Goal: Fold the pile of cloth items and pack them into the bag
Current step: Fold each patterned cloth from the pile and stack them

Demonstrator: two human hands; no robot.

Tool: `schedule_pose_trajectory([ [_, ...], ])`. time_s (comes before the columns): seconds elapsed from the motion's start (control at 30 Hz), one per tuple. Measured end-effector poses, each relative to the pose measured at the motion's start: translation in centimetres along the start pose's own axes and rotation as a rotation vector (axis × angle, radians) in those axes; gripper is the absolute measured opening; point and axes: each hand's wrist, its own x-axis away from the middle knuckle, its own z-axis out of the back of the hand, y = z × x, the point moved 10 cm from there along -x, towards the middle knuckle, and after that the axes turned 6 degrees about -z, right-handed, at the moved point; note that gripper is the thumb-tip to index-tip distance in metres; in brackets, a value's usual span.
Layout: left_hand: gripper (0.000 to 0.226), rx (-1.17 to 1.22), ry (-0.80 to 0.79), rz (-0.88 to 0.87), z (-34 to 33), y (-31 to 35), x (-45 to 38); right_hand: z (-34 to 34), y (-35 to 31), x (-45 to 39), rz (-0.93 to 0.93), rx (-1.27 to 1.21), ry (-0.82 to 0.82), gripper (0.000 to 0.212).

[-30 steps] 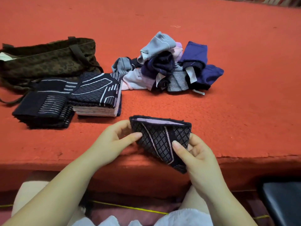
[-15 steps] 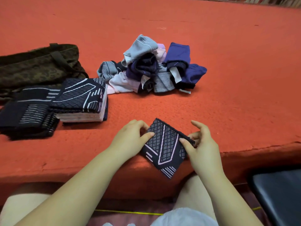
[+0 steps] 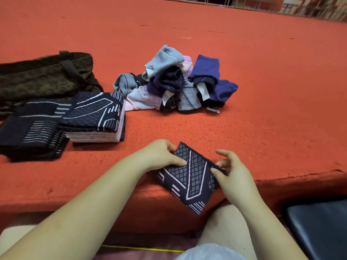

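Note:
A dark folded cloth [image 3: 189, 177] with a white diamond pattern hangs over the front edge of the red surface. My left hand [image 3: 159, 154] pinches its upper left corner. My right hand [image 3: 231, 171] pinches its right edge between thumb and fingers. Behind them lies a loose pile of cloth items [image 3: 176, 81] in grey, navy, purple and pale pink. Two stacks of folded cloths sit at the left: a patterned stack [image 3: 95, 117] and a darker striped stack [image 3: 32, 136]. The dark olive bag [image 3: 43, 76] lies flat at the far left.
The red carpeted platform [image 3: 262, 109] stretches far back and right. Its front edge [image 3: 75, 199] drops just below my hands. A dark padded seat [image 3: 319, 228] sits at the lower right, and my knees are under the cloth.
The cloth went from held up with its open edge on top to lying folded flat and tilted at the platform's edge. Both hands stayed on it.

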Motion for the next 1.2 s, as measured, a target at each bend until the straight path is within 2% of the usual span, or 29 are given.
schedule_pose_trajectory([
  [0.1, 0.039, 0.196, 0.011, -0.053, -0.2, 0.0, 0.6, -0.1, -0.6, 0.2, 0.036, -0.129, -0.017, 0.043],
  [0.2, 0.02, 0.463, 0.009, -0.113, 0.0, 0.3, 1.8, -0.7, -2.0, 0.3, 0.07, -0.241, -0.034, 0.044],
  [0.33, 0.007, 0.773, -0.016, -0.178, 1.0, 1.3, 3.6, -2.9, -3.3, 0.1, 0.018, -0.394, -0.131, 0.049],
  [0.47, 0.023, 0.943, 0.195, -0.236, 5.3, 0.6, 4.9, -7.2, -5.4, 0.7, -0.105, -0.493, -0.417, 0.059],
  [0.53, 0.028, 1.074, 0.315, -0.256, 7.8, 0.1, 5.5, -9.4, -6.8, 1.4, -0.143, -0.5, -0.579, 0.052],
  [0.63, 0.022, 1.165, 0.47, -0.287, 11.6, -1.1, 6.5, -11.2, -8.9, 1.1, -0.135, -0.514, -0.642, 0.033],
  [0.7, 0.022, 1.069, 0.569, -0.269, 14.1, -2.7, 7.1, -11.7, -10.5, -0.1, -0.113, -0.517, -0.61, 0.022],
  [0.9, 0.032, 0.669, 0.712, -0.205, 20.2, -6.7, 9.3, -12.6, -17.3, -3.8, -0.01, -0.532, -0.497, 0.017],
  [0.97, 0.033, 0.465, 0.772, -0.174, 21.9, -7.5, 9.7, -12.9, -19.5, -5.2, 0.047, -0.486, -0.415, 0.019],
  [1.07, 0.033, 0.282, 0.85, -0.129, 24.1, -8.4, 10.0, -14.2, -22.3, -6.9, 0.098, -0.418, -0.341, 0.014],
  [1.2, 0.036, 0.141, 0.875, -0.023, 26.1, -9.8, 9.7, -16.3, -24.1, -9.4, 0.175, -0.19, -0.19, 0.03],
])
